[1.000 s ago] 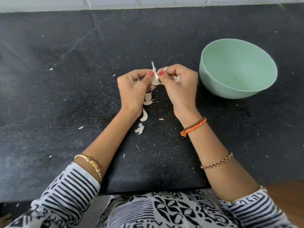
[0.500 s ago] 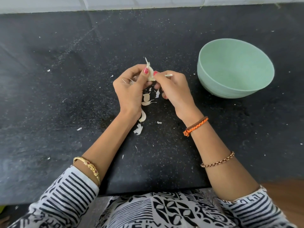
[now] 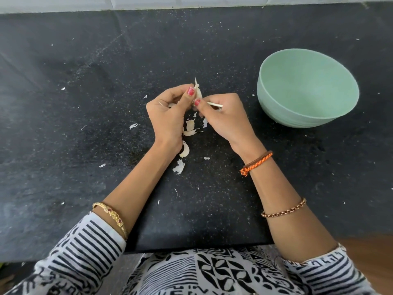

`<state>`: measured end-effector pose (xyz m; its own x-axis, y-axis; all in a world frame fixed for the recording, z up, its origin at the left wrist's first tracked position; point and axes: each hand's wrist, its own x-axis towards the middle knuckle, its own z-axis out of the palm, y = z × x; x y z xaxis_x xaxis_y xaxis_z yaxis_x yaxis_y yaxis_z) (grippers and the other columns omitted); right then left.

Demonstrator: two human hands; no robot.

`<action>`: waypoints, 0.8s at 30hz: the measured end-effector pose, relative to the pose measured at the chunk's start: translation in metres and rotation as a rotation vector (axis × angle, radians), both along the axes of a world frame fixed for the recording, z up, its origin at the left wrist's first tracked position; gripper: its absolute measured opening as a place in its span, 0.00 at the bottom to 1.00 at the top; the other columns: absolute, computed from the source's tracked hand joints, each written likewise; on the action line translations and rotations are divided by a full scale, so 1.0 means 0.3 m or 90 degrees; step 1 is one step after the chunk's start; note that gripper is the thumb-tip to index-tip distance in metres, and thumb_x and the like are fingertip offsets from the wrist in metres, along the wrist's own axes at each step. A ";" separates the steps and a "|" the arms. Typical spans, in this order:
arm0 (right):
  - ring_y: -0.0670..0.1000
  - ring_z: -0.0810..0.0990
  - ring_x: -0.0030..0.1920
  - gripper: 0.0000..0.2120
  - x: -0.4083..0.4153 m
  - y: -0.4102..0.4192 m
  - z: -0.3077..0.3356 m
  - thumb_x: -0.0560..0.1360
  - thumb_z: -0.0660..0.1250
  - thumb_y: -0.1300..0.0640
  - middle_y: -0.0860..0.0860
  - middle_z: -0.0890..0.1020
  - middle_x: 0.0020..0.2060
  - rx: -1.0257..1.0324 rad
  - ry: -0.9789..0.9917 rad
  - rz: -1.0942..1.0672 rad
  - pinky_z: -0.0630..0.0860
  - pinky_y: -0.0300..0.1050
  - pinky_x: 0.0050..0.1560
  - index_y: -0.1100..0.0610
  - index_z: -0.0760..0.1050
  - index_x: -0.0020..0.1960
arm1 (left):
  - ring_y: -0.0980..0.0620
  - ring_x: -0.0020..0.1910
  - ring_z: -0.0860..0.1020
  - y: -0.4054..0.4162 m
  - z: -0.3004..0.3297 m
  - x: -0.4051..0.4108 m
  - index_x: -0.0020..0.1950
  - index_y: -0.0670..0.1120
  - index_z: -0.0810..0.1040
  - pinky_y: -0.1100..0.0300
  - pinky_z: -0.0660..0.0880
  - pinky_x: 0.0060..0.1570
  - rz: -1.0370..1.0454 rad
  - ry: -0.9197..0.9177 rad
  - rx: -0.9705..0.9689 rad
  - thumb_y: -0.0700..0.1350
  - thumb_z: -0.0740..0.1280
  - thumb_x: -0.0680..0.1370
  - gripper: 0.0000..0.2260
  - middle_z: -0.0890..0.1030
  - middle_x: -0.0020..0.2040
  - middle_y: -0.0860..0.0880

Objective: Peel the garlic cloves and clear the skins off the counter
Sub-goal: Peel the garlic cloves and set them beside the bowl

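My left hand (image 3: 170, 111) pinches a pale garlic clove (image 3: 198, 91) between thumb and fingers above the black counter (image 3: 85, 103). My right hand (image 3: 225, 118) grips the clove's lower end with the thumb, and a thin white stem piece (image 3: 214, 104) sticks out to the right from its fingers. Loose garlic pieces and skins (image 3: 190, 126) lie on the counter below and between the hands. One more clove (image 3: 185, 150) and a torn skin (image 3: 179, 167) lie beside my left wrist.
A mint-green bowl (image 3: 306, 116) stands to the right of my hands, nothing visible inside. Small white skin flecks (image 3: 133, 125) are scattered across the counter. A white tiled wall (image 3: 191, 1) runs along the back. The counter's front edge is at my waist.
Both hands drifted slightly left and the right hand drew back from the clove, pulling out a thin white stem piece. The clove now stands more upright in the left fingers.
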<state>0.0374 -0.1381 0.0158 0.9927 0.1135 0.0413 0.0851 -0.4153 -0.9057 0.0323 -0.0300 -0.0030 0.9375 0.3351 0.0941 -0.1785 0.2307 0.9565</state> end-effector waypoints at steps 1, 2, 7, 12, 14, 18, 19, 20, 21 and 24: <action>0.53 0.80 0.40 0.11 0.002 -0.003 -0.001 0.76 0.65 0.55 0.56 0.83 0.36 0.005 -0.016 0.001 0.74 0.44 0.41 0.61 0.82 0.45 | 0.55 0.36 0.78 0.001 0.001 0.000 0.42 0.42 0.81 0.64 0.74 0.38 -0.001 -0.004 0.010 0.35 0.68 0.74 0.04 0.82 0.35 0.50; 0.54 0.80 0.39 0.11 0.004 -0.006 -0.001 0.76 0.66 0.55 0.57 0.83 0.36 0.008 -0.031 0.002 0.74 0.46 0.41 0.62 0.82 0.45 | 0.55 0.36 0.78 0.001 0.002 0.000 0.42 0.42 0.81 0.65 0.73 0.37 -0.002 -0.008 0.020 0.35 0.68 0.74 0.04 0.82 0.36 0.49; 0.42 0.69 0.24 0.12 0.010 -0.019 -0.006 0.76 0.66 0.58 0.48 0.74 0.23 -0.007 -0.071 0.012 0.63 0.34 0.27 0.64 0.82 0.40 | 0.58 0.32 0.76 -0.004 0.003 0.002 0.39 0.43 0.79 0.67 0.72 0.34 -0.025 0.003 0.034 0.35 0.66 0.75 0.07 0.81 0.31 0.54; 0.44 0.67 0.25 0.13 0.012 -0.013 -0.010 0.75 0.67 0.58 0.55 0.75 0.23 -0.010 -0.100 0.010 0.62 0.35 0.27 0.64 0.82 0.36 | 0.58 0.32 0.76 0.003 0.001 0.014 0.38 0.44 0.78 0.66 0.72 0.35 -0.053 0.007 0.024 0.35 0.65 0.76 0.08 0.81 0.32 0.54; 0.51 0.66 0.25 0.15 0.014 -0.010 -0.015 0.75 0.67 0.56 0.61 0.74 0.24 -0.018 -0.129 0.001 0.61 0.39 0.28 0.66 0.81 0.35 | 0.56 0.33 0.77 0.004 0.000 0.015 0.39 0.43 0.79 0.65 0.72 0.36 -0.051 0.007 0.014 0.36 0.66 0.76 0.06 0.81 0.32 0.52; 0.56 0.67 0.27 0.17 0.018 -0.013 -0.023 0.74 0.67 0.55 0.64 0.75 0.26 -0.027 -0.157 -0.024 0.63 0.47 0.29 0.68 0.80 0.35 | 0.56 0.33 0.77 -0.003 0.001 0.014 0.40 0.40 0.80 0.66 0.72 0.37 -0.044 0.010 -0.001 0.35 0.67 0.75 0.05 0.82 0.31 0.52; 0.58 0.69 0.27 0.16 0.019 -0.013 -0.024 0.74 0.68 0.55 0.65 0.76 0.28 -0.030 -0.159 -0.027 0.64 0.48 0.29 0.68 0.80 0.35 | 0.56 0.33 0.77 -0.004 0.000 0.015 0.40 0.40 0.80 0.65 0.72 0.37 -0.045 0.009 -0.006 0.35 0.67 0.75 0.05 0.81 0.31 0.51; 0.60 0.72 0.29 0.15 0.020 -0.014 -0.028 0.74 0.68 0.56 0.65 0.77 0.29 -0.031 -0.163 -0.029 0.66 0.49 0.30 0.68 0.80 0.36 | 0.55 0.34 0.77 -0.004 -0.003 0.017 0.40 0.39 0.80 0.65 0.72 0.37 -0.048 0.007 -0.010 0.35 0.67 0.75 0.05 0.81 0.31 0.51; 0.61 0.74 0.30 0.15 0.022 -0.015 -0.032 0.74 0.68 0.57 0.65 0.78 0.29 -0.031 -0.168 -0.032 0.68 0.49 0.31 0.68 0.80 0.36 | 0.54 0.34 0.76 -0.002 -0.004 0.019 0.41 0.39 0.80 0.65 0.72 0.38 -0.053 0.006 -0.010 0.35 0.67 0.75 0.04 0.81 0.31 0.50; 0.58 0.78 0.32 0.12 0.019 -0.013 -0.031 0.73 0.69 0.58 0.62 0.80 0.30 -0.015 -0.166 -0.034 0.73 0.51 0.34 0.67 0.82 0.38 | 0.54 0.34 0.75 0.003 0.004 0.025 0.43 0.36 0.80 0.66 0.71 0.37 -0.059 0.031 -0.027 0.36 0.67 0.75 0.04 0.80 0.34 0.46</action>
<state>0.0431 -0.1421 0.0066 0.9533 0.0649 0.2951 0.2922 -0.4466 -0.8457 0.0397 -0.0292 -0.0018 0.9676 0.2500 0.0356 -0.1086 0.2845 0.9525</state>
